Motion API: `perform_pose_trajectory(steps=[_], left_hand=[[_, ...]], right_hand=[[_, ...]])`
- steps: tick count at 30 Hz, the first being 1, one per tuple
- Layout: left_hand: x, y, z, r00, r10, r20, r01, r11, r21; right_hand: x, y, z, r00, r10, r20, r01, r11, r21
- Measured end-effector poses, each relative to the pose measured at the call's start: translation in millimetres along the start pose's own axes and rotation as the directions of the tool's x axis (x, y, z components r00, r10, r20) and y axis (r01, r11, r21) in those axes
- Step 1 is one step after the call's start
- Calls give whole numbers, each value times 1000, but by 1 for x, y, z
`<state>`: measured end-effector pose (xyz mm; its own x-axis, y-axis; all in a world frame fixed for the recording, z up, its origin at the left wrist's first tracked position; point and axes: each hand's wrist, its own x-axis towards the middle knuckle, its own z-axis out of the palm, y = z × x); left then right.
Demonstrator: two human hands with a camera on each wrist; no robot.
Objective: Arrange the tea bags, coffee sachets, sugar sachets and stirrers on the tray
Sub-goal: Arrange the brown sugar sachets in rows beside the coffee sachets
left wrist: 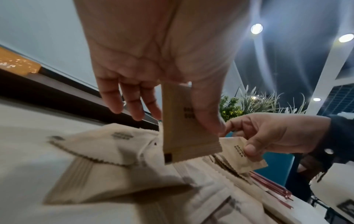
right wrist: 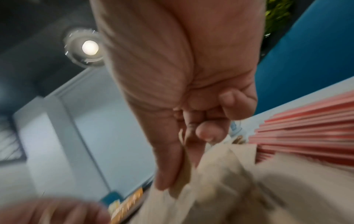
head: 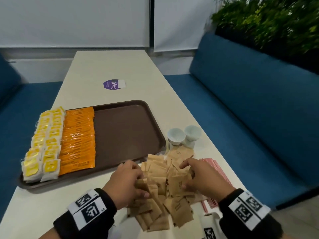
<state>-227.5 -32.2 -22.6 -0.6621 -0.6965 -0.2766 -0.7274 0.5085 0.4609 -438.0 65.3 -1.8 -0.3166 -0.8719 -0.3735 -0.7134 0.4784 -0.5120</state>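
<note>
Evidently both hands are sorting the loose brown sugar packets (head: 160,192) at the lower centre of the head view, just below the tray (head: 127,130). The left hand (head: 126,182) pinches one packet (left wrist: 184,125) under the thumb, the right hand (head: 202,176) another (left wrist: 242,153), likely to square them for the tray's bare right half, beside the tea bags (head: 42,145) and orange coffee packets (head: 78,138).

Matt brown paper sugar sachets (head: 156,185), glossy orange foil coffee sachets (head: 78,140), smooth brown plastic tray (head: 127,128).
</note>
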Motion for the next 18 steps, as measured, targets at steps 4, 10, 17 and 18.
perform_pose_trajectory(steps=[4,10,17,18], left_hand=[[6,14,8,997,-80,18,79,995,60],[9,24,23,976,-215,31,211,973,89],[10,27,27,962,-268,-42,271,960,66],[10,27,26,962,-269,-51,272,960,65]], right_hand=[[6,4,4,987,-129,-91,105,967,-230],[17,16,-2,977,-210,38,210,917,-339],[23,11,4,946,-303,115,324,886,-332],[24,8,5,943,-310,119,332,881,-337]])
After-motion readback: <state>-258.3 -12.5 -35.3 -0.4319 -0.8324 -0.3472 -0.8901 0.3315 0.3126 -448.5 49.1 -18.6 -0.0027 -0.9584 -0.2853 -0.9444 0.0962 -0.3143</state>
